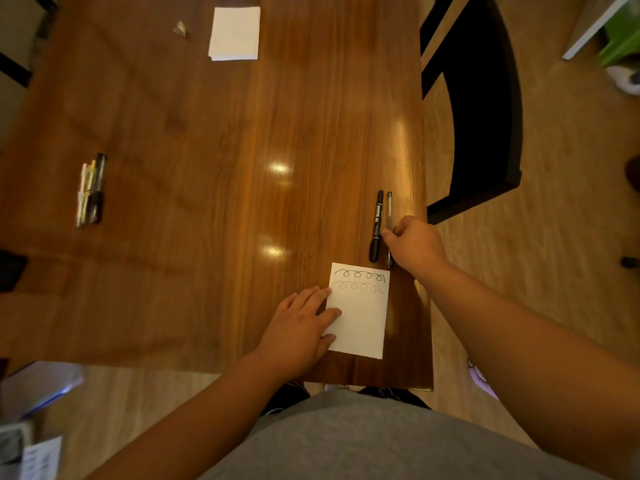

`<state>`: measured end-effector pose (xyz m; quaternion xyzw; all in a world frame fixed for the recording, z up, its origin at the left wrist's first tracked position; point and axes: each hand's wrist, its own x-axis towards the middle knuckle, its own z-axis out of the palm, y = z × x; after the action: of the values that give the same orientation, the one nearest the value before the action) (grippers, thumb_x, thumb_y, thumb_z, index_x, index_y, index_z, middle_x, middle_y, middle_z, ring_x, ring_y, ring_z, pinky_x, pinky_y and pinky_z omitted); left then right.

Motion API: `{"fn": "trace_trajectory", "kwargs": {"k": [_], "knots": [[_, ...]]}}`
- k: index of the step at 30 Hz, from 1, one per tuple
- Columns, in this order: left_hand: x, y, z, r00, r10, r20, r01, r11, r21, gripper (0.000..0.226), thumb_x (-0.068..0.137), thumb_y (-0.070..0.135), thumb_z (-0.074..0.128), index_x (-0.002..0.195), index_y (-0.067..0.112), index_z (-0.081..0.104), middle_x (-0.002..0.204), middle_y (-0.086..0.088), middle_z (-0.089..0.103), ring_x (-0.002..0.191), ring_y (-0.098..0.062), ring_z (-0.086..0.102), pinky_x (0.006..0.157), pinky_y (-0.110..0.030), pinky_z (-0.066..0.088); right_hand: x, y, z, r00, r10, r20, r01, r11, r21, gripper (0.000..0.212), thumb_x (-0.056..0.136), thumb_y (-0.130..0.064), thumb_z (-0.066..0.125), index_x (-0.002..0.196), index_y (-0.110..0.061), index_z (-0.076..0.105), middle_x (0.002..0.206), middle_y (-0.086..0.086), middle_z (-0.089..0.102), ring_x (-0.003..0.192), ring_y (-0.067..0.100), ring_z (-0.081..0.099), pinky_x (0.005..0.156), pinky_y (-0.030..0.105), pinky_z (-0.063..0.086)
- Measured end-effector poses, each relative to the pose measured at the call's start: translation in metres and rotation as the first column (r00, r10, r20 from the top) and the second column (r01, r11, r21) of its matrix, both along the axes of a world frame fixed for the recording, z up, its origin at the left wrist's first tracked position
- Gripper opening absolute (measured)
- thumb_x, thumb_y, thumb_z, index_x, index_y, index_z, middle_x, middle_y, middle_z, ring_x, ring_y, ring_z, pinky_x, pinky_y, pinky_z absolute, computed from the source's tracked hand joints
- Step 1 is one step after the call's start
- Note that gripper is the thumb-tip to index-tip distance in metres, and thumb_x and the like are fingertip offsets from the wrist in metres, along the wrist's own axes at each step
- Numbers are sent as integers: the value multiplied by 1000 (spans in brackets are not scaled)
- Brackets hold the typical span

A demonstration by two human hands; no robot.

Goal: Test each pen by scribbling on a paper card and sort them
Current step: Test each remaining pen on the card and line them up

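On a glossy wooden table (207, 133), seen from above by the person working at it, a white paper card (360, 320) lies near the front right corner. Two looping scribbles cross its top: a bold black line, and a fainter grey one just beneath.

The left hand (298, 327) rests flat on the card's left edge, fingers straight, pinning it in place. The right hand (415, 242) reaches just beyond the card, fingers curled and pinching a slim clear pen (389, 209). The pen lies lengthwise, pointing away from the person, right beside a black marker (376, 223). Both sit close to the table's right edge. Whether the pen's whole length touches the wood cannot be told.

Far off on the left side of the table lies a separate cluster of pens (90, 190), side by side. A small stack of blank cards (235, 32) sits at the far end, and a dark chair (485, 116) stands to the right.

Judging by the two scribbles, two pens appear to have been tested, and the cluster probably awaits testing. The main risk is the nearby table edge: a round pen released carelessly could roll off to the floor. A nudge from the knuckles could also send the marker rolling and muddle the sorted pair.
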<state>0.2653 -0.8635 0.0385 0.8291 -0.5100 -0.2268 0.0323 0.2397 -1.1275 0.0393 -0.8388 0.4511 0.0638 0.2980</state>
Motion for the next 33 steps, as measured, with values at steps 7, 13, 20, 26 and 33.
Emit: {"fn": "trace_trajectory", "kwargs": {"k": [7, 13, 20, 26, 33], "knots": [[-3, 2, 3, 998, 59, -36, -61, 997, -40, 51, 96, 47, 46, 144, 29, 39, 157, 0, 25, 144, -20, 21, 116, -38, 17, -16, 5, 5, 999, 49, 7, -49, 999, -12, 26, 93, -45, 58, 74, -29, 51, 66, -5, 59, 60, 12, 58, 48, 26, 46], [3, 21, 15, 908, 327, -260, -359, 930, -83, 33, 96, 45, 50, 125, 31, 56, 121, 12, 59, 107, -3, 51, 89, -19, 43, -50, 35, 20, 991, 137, 7, -137, 989, 56, 22, 92, -46, 60, 76, -33, 52, 73, -11, 59, 66, 9, 60, 54, 26, 53], [34, 93, 24, 811, 502, -300, -527, 850, -2, 28, 95, 45, 52, 108, 23, 65, 102, 8, 65, 87, -6, 59, 78, -30, 51, -63, 108, 21, 910, 414, -22, -402, 896, 189, 15, 93, -46, 60, 83, -37, 54, 90, -16, 58, 71, 1, 53, 60, 10, 42], [91, 172, 28, 755, 595, -278, -611, 791, 34, 24, 96, 43, 52, 103, 25, 66, 98, 7, 65, 83, -7, 59, 77, -29, 50, -15, 169, 30, 876, 482, -6, -464, 846, 264, 17, 91, -47, 60, 83, -33, 60, 75, -13, 64, 68, 2, 62, 56, 11, 41], [193, 257, 16, 852, 489, -187, -496, 868, 9, 26, 97, 44, 49, 106, 26, 65, 103, 7, 59, 92, -8, 55, 80, -26, 45, 73, 266, 34, 903, 429, -28, -405, 872, 276, 19, 91, -45, 62, 81, -28, 61, 69, -5, 63, 63, 3, 58, 56, 20, 43]]}}
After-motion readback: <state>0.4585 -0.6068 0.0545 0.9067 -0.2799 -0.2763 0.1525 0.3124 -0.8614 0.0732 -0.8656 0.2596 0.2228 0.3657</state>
